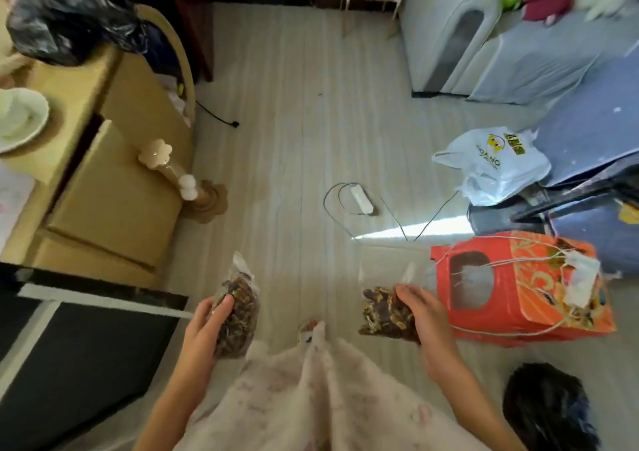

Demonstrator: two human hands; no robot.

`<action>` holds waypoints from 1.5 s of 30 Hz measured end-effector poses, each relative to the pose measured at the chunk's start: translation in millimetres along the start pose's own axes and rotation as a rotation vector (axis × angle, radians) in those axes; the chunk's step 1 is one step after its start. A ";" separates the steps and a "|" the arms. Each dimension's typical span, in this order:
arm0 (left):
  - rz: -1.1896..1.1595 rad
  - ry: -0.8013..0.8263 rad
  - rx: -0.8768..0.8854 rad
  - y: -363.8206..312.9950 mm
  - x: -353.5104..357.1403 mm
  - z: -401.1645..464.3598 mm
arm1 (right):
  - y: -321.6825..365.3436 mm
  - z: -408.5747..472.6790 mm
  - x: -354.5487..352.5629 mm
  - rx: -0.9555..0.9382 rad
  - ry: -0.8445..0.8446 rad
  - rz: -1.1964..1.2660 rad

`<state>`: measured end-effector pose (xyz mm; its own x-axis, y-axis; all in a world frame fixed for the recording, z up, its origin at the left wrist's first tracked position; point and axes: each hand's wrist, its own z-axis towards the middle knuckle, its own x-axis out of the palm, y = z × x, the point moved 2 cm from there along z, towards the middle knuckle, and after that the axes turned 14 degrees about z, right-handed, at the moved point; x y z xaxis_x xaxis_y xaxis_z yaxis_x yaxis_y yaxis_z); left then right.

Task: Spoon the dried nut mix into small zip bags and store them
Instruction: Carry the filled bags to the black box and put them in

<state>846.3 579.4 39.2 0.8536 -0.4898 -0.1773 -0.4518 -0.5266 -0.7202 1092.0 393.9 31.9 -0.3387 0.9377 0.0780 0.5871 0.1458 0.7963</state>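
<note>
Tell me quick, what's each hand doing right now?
Left hand: closed around a filled zip bag of nut mix.
Right hand: closed around a second filled bag.

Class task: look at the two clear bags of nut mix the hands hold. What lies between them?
Head view: only bare pale plank floor and a peak of pinkish fabric lie between them.

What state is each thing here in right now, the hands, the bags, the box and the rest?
Left hand: grips a filled clear zip bag of nut mix.
Right hand: grips a second filled clear bag of nut mix.
Orange cardboard box with a window: lying on the floor, strings loose.
White plastic shopping bag: crumpled, slumped.
White power strip: on the floor, cable looped.
</note>
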 end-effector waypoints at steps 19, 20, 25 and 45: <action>-0.074 0.010 0.035 -296.9 183.6 249.5 | 244.4 329.2 114.2 0.005 0.004 0.083; -0.075 0.007 0.026 -313.1 190.5 261.8 | 260.3 347.8 120.9 0.025 -0.003 0.091; -0.032 -0.069 0.040 -371.7 218.7 321.4 | 325.8 428.2 155.7 0.003 -0.008 0.053; 0.128 0.073 0.079 -742.7 340.6 678.3 | 557.6 756.1 350.0 0.010 -0.128 0.058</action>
<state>1648.5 1275.0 58.7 0.7682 -0.6000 -0.2234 -0.5309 -0.4020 -0.7460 1856.7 1041.9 49.6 -0.2079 0.9771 0.0459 0.6107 0.0930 0.7864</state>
